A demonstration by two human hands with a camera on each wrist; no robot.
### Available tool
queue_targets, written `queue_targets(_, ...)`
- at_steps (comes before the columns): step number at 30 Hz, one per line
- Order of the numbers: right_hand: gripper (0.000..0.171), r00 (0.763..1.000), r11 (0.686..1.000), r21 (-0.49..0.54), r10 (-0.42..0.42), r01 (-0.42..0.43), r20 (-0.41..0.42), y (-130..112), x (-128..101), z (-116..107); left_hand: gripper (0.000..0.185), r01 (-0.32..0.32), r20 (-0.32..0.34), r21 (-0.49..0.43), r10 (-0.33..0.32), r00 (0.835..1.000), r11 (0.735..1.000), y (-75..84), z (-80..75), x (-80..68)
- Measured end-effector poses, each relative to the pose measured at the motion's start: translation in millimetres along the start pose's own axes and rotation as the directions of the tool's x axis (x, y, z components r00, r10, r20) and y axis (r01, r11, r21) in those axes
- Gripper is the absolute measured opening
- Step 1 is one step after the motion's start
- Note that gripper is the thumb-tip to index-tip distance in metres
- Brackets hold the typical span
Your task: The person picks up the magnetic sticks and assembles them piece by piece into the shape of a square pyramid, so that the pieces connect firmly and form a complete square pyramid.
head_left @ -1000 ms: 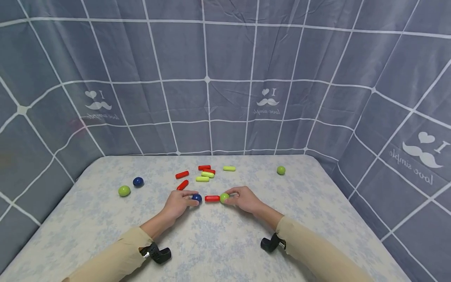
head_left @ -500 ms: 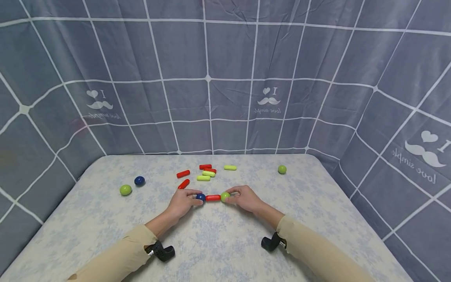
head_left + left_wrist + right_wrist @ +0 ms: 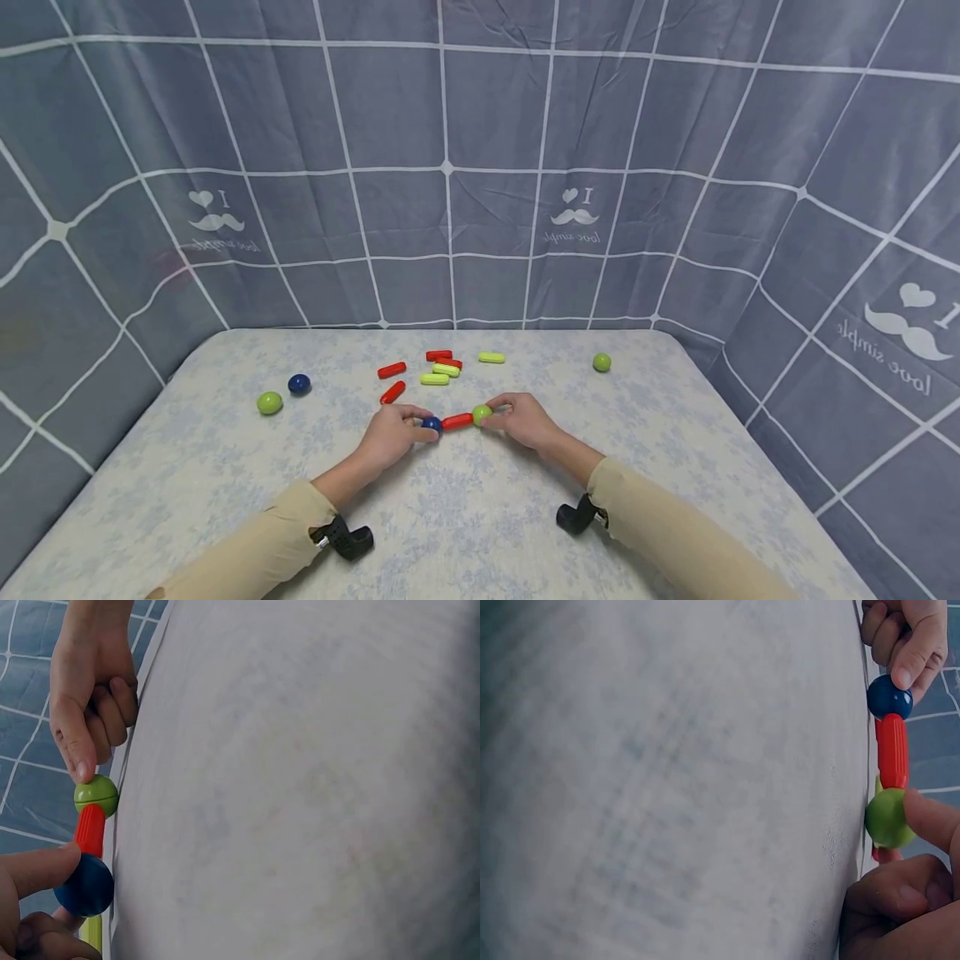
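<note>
At the bottom of the head view, beige sleeves (image 3: 255, 533) are seen over the pale counter (image 3: 465, 533). Above them, in the lower middle of the frame, a short row is formed, with the dark blue ball (image 3: 432, 425) and the green ball (image 3: 482, 414) touched by the two ends of the red rod (image 3: 457, 422). The dark blue ball is pinched between the thumb and fingers of the left hand (image 3: 388, 433); the green ball is pinched likewise by the right hand (image 3: 527, 421). The row is slanted, its right end being higher in the frame.

The balls are judged to be light, hard and rather slippery, so they are best taken at opposite sides, with the joints left free. The rod is judged to be stiff; by its ribbed side, a surer grip at the middle should be given. Breakage is not much to be feared, but the joints could be parted by a strong twist.

Farther up, a loose red rod (image 3: 392, 392) and a cluster of yellow-green rods (image 3: 434, 379) and red ones are found, backed by a grey curtain (image 3: 495, 208).
</note>
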State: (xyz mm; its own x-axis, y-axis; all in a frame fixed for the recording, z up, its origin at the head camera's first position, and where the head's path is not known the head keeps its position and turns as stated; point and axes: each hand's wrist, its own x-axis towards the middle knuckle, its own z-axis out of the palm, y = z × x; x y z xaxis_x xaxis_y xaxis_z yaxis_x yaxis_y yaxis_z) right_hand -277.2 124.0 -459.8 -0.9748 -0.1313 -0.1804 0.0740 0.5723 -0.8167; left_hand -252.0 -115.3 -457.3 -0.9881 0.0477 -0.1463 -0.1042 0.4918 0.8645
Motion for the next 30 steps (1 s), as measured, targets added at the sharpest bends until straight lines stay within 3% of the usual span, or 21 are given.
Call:
queue_targets(9, 0.029, 0.992, 0.996, 0.023, 0.086, -0.084, -0.092, -4.4, -2.3, 3.3, 0.038, -0.007, 0.006, 0.081, 0.007, 1.000, 0.997, 0.9, 1.5, -6.3)
queue_targets(18, 0.018, 0.996, 0.999, 0.007, 0.048, -0.047, -0.080, -5.6, -3.7, 5.9, 0.035, -0.074, 0.053, 0.202, 0.065, 0.997, 0.976, 4.9, 10.7, -14.6)
queue_targets(25, 0.020, 0.998, 1.000, 0.019, 0.022, -0.021, -0.053, -7.6, -7.3, 8.6, 0.031, -0.121, 0.098, 0.215, 0.102, 0.990, 0.969, 11.1, 21.1, -20.0)
queue_targets(30, 0.022, 0.996, 0.999, 0.045, 0.033, -0.030, -0.084, -10.3, -9.1, 10.6, 0.033, -0.151, 0.133, 0.227, 0.123, 0.983, 0.962, 15.2, 28.7, -22.0)
